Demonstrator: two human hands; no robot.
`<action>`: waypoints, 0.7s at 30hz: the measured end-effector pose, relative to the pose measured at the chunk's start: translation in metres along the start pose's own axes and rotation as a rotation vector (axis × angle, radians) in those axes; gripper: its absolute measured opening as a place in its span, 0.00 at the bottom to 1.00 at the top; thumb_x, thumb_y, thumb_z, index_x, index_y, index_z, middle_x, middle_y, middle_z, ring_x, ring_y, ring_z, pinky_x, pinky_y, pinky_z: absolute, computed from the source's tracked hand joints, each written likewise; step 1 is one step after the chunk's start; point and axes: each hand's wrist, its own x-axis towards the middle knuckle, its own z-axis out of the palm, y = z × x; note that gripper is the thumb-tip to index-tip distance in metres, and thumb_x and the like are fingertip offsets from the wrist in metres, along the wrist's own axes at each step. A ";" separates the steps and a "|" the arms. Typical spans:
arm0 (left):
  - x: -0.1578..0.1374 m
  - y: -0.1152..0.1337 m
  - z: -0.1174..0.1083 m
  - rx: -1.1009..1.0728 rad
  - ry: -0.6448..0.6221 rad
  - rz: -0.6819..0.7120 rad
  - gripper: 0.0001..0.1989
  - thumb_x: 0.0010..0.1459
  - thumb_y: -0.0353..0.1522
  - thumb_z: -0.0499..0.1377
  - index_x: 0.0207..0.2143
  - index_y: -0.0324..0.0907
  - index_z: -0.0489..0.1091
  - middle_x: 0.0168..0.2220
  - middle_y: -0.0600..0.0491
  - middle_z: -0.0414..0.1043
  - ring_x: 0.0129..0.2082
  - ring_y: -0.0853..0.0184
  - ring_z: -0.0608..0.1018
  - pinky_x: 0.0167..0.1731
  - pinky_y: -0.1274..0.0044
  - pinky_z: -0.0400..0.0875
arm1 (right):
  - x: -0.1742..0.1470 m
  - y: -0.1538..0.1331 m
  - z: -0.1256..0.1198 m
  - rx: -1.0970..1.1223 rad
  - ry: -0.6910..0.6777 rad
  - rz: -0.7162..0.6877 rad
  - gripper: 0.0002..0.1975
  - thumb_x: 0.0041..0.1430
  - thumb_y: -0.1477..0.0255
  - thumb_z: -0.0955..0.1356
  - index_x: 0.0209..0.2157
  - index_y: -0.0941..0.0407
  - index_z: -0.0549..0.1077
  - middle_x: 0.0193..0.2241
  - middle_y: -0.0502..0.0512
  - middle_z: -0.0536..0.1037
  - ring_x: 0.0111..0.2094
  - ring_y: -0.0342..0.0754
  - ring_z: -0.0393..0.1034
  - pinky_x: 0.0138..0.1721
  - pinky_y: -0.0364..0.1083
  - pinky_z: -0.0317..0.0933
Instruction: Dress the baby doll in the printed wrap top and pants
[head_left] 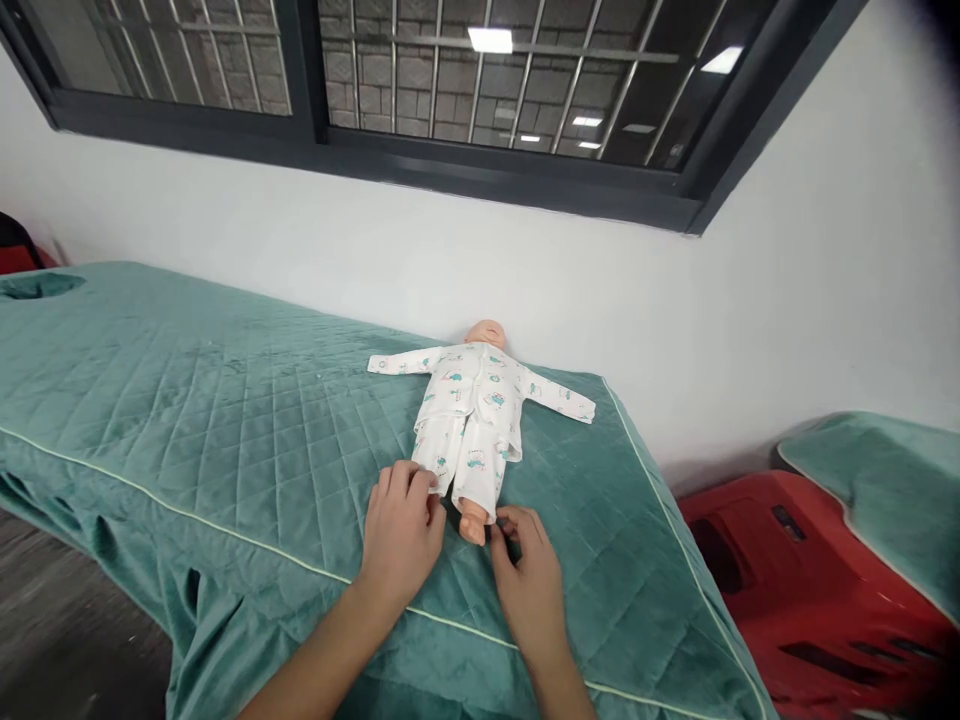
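Note:
A baby doll (474, 410) lies on its back on a green quilted bed (225, 430), head toward the wall, dressed in a white printed top and trousers with the sleeves spread out. My left hand (403, 535) rests at the doll's left trouser cuff, fingers curled onto the fabric. My right hand (529, 575) pinches the hem of the other trouser leg beside the doll's bare foot (472, 525).
A white wall (675, 300) with a dark-framed barred window (420, 90) runs behind the bed. A red plastic object (795, 590) stands at the right, with a second green-covered surface (885, 480) beyond it. Dark floor shows at lower left.

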 end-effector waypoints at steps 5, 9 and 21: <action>0.001 -0.005 0.007 -0.103 0.090 -0.050 0.06 0.59 0.26 0.53 0.36 0.44 0.66 0.40 0.48 0.68 0.41 0.59 0.70 0.40 0.67 0.68 | -0.001 0.000 0.000 -0.001 0.004 0.000 0.07 0.65 0.72 0.62 0.41 0.53 0.71 0.38 0.54 0.72 0.39 0.49 0.67 0.41 0.48 0.61; 0.001 -0.013 0.010 -0.184 0.106 -0.085 0.05 0.60 0.26 0.52 0.35 0.44 0.66 0.39 0.49 0.68 0.41 0.59 0.70 0.40 0.68 0.68 | -0.002 0.001 0.000 0.024 0.049 -0.030 0.07 0.65 0.72 0.63 0.42 0.53 0.71 0.41 0.56 0.72 0.42 0.50 0.67 0.43 0.49 0.63; -0.012 -0.016 0.010 -0.231 0.116 -0.046 0.14 0.60 0.32 0.57 0.49 0.43 0.66 0.52 0.44 0.65 0.53 0.57 0.69 0.52 0.62 0.69 | -0.006 0.001 -0.002 0.121 0.132 -0.045 0.11 0.66 0.68 0.64 0.49 0.52 0.69 0.52 0.59 0.68 0.53 0.53 0.64 0.48 0.53 0.64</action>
